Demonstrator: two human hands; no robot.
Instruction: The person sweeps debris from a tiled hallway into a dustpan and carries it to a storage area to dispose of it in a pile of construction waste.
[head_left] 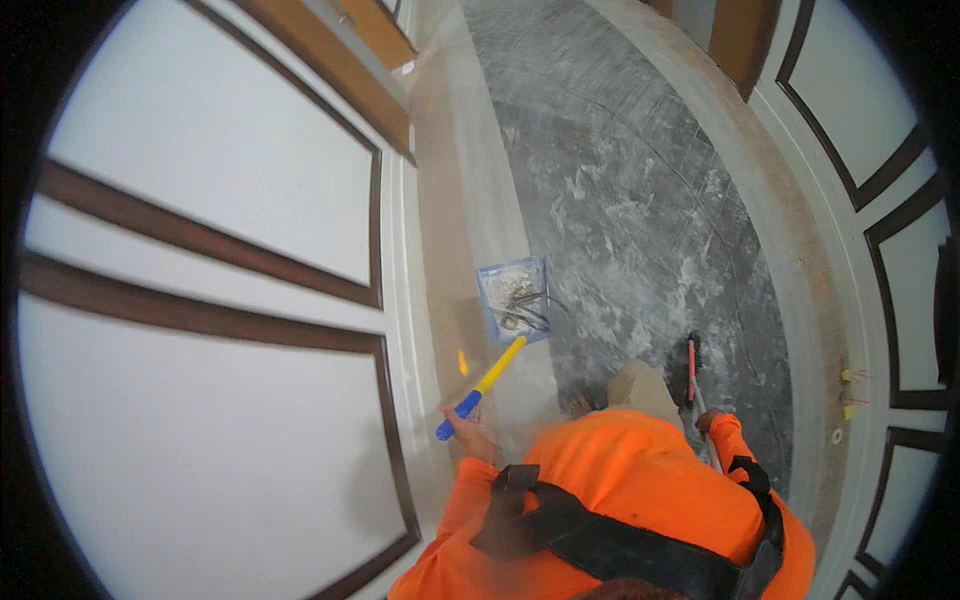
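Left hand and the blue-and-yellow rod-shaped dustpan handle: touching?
Touching. The head view shows the left hand curled around the blue section of the blue-and-yellow rod-shaped dustpan handle.

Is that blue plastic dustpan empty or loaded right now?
Loaded: pale debris and dark, curved strips lie inside the blue plastic dustpan; how deep, I cannot tell.

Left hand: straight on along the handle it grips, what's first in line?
Following the yellow-and-blue handle, the left hand would likely meet the dustpan first, at its near edge; depth is hard to judge here.
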